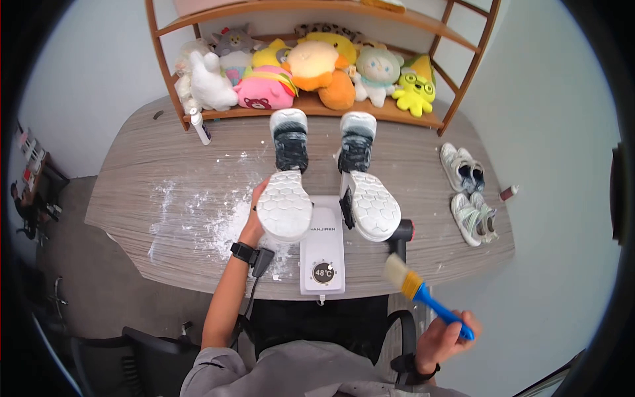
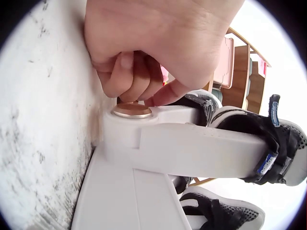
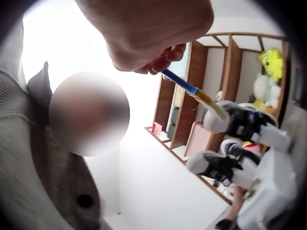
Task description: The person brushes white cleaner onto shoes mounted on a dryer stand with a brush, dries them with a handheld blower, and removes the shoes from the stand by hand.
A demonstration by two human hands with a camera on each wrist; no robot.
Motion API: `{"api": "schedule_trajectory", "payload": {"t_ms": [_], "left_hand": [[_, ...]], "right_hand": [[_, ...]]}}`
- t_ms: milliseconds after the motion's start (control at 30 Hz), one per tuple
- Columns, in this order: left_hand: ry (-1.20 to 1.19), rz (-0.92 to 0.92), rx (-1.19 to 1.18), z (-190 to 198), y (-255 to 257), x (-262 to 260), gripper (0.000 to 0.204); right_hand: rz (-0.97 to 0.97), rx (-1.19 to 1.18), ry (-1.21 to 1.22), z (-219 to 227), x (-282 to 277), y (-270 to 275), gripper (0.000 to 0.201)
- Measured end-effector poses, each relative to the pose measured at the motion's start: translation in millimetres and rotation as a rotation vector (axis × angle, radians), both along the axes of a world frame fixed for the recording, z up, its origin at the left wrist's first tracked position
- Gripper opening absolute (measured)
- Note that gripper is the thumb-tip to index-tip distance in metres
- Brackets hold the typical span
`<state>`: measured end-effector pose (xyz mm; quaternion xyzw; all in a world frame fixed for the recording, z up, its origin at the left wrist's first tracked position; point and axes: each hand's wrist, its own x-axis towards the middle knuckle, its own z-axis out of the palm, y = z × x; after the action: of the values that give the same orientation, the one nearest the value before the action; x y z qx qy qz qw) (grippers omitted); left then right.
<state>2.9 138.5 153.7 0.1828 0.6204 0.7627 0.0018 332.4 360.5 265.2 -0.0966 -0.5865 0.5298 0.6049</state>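
My right hand (image 1: 442, 344) holds a paintbrush (image 1: 433, 303) by its blue handle, pale bristles pointing up and left toward the nearer right sneaker (image 1: 376, 206). A gap shows between bristles and sole in the head view. Several black-and-white sneakers sit on the arms of a white shoe dryer (image 1: 322, 248), whose display reads 48°C. The nearer left sneaker (image 1: 284, 206) turns its white patterned sole up and partly hides my left hand (image 1: 256, 198). In the left wrist view, my left hand (image 2: 153, 43) grips the dryer with curled fingers, beside its copper-coloured cap (image 2: 132, 110).
White powdery smears (image 1: 225, 221) mark the table's left half. A white bottle (image 1: 200, 127) stands at the back left. Right of the dryer lies a black device (image 1: 401, 231). More sneakers (image 1: 463, 169) line the right edge. Plush toys (image 1: 314, 63) fill the wooden shelf behind.
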Motion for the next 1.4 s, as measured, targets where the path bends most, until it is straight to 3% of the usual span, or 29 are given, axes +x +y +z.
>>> {"api": "schedule_trajectory", "payload": {"t_ms": [33, 100, 233, 300, 467, 733, 800, 933, 1200, 1400], "left_hand": [[-0.024, -0.015, -0.017, -5, -10, 9, 0.012], [-0.062, -0.036, -0.03, -6, -10, 12, 0.012], [-0.131, -0.056, -0.036, -4, -13, 8, 0.012], [-0.17, -0.06, -0.043, -5, -14, 13, 0.012], [-0.238, -0.072, -0.033, -4, -15, 8, 0.011], [-0.389, -0.088, 0.006, -8, -23, 22, 0.011], [-0.424, -0.093, 0.013, -6, -16, 12, 0.011], [-0.444, -0.137, 0.035, -5, 4, 7, 0.01], [-0.528, -0.152, 0.133, 0, 9, -31, 0.01], [-0.563, -0.134, 0.195, -5, 1, -21, 0.01]], "right_hand": [[-0.01, -0.023, -0.016, -5, -2, 9, 0.031], [0.04, 0.296, -0.295, -17, -10, 29, 0.023], [0.129, 0.49, -0.542, -25, -48, 33, 0.021], [0.216, 0.654, -0.632, -35, -62, 31, 0.035], [0.306, 0.72, -0.675, -69, -84, 36, 0.053], [0.365, 0.746, -0.806, -118, -95, 32, 0.029], [0.36, 0.644, -0.866, -142, -88, 30, 0.028], [0.262, 0.765, -0.772, -107, -112, 27, 0.028], [0.313, 0.796, -0.78, -111, -107, 28, 0.028], [0.291, 0.878, -0.737, -103, -112, 26, 0.027]]}}
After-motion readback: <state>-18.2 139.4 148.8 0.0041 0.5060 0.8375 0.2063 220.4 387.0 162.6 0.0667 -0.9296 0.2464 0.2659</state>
